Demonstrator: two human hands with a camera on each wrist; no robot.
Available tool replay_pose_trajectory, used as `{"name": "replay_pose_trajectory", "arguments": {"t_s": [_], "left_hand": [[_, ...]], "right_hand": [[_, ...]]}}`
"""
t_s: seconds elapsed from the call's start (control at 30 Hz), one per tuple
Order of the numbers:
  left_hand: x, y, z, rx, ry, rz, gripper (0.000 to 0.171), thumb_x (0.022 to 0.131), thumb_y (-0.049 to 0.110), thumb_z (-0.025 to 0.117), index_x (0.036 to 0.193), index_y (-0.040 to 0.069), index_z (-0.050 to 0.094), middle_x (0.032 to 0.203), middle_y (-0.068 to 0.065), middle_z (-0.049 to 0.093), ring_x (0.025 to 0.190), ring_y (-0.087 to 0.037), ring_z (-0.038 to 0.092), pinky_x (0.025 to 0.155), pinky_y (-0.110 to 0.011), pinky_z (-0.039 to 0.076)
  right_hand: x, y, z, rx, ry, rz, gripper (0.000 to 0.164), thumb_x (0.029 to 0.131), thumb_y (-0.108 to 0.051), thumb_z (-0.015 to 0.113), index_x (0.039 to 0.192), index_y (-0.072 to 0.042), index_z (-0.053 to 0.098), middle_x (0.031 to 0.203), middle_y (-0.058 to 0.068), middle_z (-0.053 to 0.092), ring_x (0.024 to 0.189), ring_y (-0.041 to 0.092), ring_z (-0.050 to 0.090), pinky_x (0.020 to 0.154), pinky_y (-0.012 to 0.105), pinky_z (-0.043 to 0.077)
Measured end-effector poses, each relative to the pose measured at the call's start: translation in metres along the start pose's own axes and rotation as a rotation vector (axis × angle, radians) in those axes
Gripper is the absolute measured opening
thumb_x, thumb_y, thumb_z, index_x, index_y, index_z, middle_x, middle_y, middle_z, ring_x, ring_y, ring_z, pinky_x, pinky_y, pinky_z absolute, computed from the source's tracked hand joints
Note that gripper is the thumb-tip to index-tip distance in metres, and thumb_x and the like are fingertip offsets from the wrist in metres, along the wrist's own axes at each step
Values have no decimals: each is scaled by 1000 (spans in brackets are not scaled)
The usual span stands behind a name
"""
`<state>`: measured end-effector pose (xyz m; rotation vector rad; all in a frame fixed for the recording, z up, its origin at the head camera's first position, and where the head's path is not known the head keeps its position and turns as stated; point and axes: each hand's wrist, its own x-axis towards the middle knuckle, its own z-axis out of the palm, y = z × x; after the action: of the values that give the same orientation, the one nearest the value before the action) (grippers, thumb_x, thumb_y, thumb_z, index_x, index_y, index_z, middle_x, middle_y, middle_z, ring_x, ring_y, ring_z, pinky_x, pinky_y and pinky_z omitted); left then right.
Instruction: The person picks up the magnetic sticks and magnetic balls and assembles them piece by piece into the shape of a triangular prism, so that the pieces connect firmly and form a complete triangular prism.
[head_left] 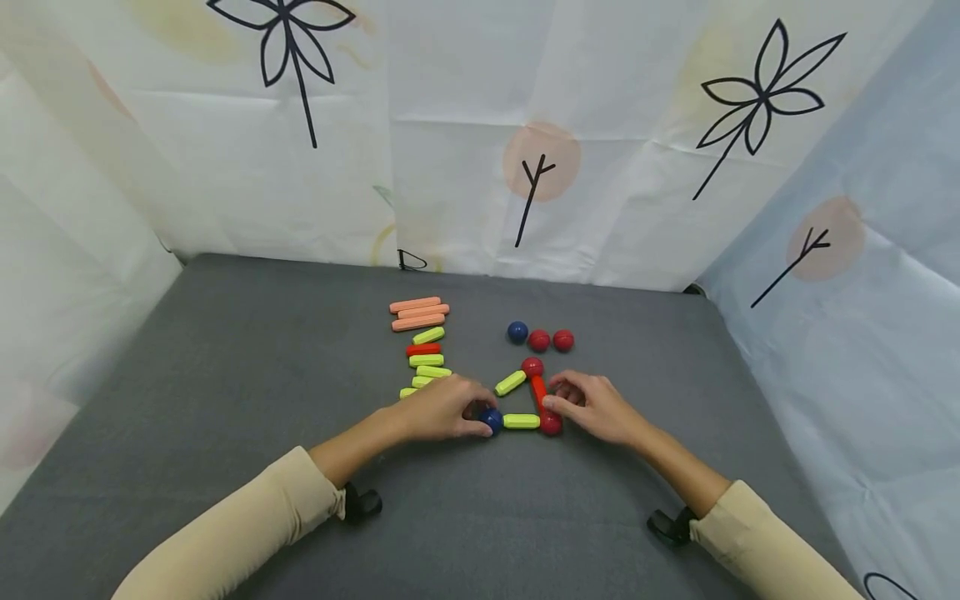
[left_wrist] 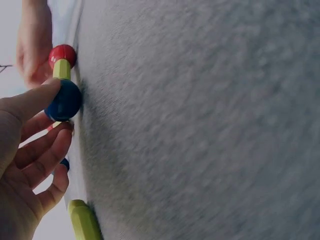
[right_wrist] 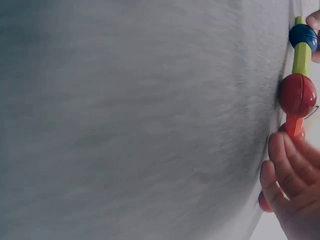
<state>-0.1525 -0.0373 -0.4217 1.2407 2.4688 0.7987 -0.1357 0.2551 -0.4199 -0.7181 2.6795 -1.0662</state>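
Note:
My left hand point(head_left: 450, 408) pinches a blue ball point(head_left: 491, 420) between thumb and fingers, as the left wrist view point(left_wrist: 64, 101) also shows. A yellow-green magnetic stick point(head_left: 521, 422) links this ball to a red ball point(head_left: 551, 425). From there a red stick point(head_left: 538, 390) runs up to another red ball point(head_left: 532, 367). My right hand point(head_left: 596, 407) holds the red stick near its middle, thumb and fingertips against it; the fingers partly hide the contact. A slanted yellow-green stick point(head_left: 510, 383) reaches from the upper red ball toward my left hand.
Behind the shape lie a loose blue ball point(head_left: 517, 332) and two red balls point(head_left: 539, 340). To the left, a column holds orange sticks point(head_left: 418, 322), a short red stick point(head_left: 423, 349) and several yellow-green sticks point(head_left: 427, 361). Printed cloth point(head_left: 465, 150) borders the grey table point(head_left: 262, 358).

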Motion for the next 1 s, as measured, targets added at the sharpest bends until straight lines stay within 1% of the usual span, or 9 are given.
{"name": "replay_pose_trajectory", "arguments": {"t_s": [0.1,0.17,0.23,0.3,0.37,0.47,0.6,0.83,1.0], "left_hand": [[-1,-1,3,0,22,-12,39,88,32,78,119,10,71,92,5,65,76,-7,55,67,-22,47],[-1,-1,4,-4,29,-20,39,88,32,78,119,10,71,93,5,65,76,-7,55,67,-22,48],[-1,0,5,-9,39,-21,37,88,32,78,118,11,70,93,6,66,77,-7,56,68,-22,48],[-1,0,6,-13,46,-25,36,88,31,78,116,11,69,93,6,66,78,-8,57,69,-22,48],[-1,1,6,-14,53,-33,35,88,32,78,115,12,69,93,7,66,78,-7,58,69,-22,49],[-1,2,7,-9,54,-48,33,87,32,78,114,14,69,91,7,66,76,-7,57,67,-22,48],[-1,3,7,-6,56,-56,32,87,32,79,112,14,70,91,7,66,76,-7,57,66,-22,48],[1,1,8,-24,69,-37,33,87,31,79,114,13,70,94,6,67,76,-8,58,68,-21,49],[5,1,9,-31,69,-20,33,87,32,79,113,13,69,93,6,67,76,-6,57,67,-21,48]], "right_hand": [[16,-4,2,-12,61,56,43,97,-27,67,128,1,60,100,8,68,63,12,54,57,27,45],[26,-6,2,-17,70,92,49,97,-28,66,134,2,56,106,12,67,60,14,53,56,27,43],[34,-7,3,-26,71,115,50,97,-27,67,135,3,55,107,14,67,61,15,51,57,28,42],[41,-8,4,-30,68,130,45,97,-26,67,131,1,59,104,12,67,61,16,50,58,28,42],[45,-8,5,-33,65,122,37,97,-24,67,125,0,63,99,10,67,61,16,50,59,29,43],[46,-5,4,-14,47,88,30,97,-20,66,121,-2,65,83,4,63,60,16,49,58,28,42],[44,-1,1,34,-4,51,31,98,-18,64,125,-2,63,72,0,55,62,17,50,57,27,40],[45,-2,3,61,-34,26,33,99,-17,63,127,0,63,74,-1,58,64,16,52,57,27,41],[49,-5,7,55,-37,24,33,99,-18,63,128,-2,64,67,-4,55,59,12,50,56,26,40]]}}
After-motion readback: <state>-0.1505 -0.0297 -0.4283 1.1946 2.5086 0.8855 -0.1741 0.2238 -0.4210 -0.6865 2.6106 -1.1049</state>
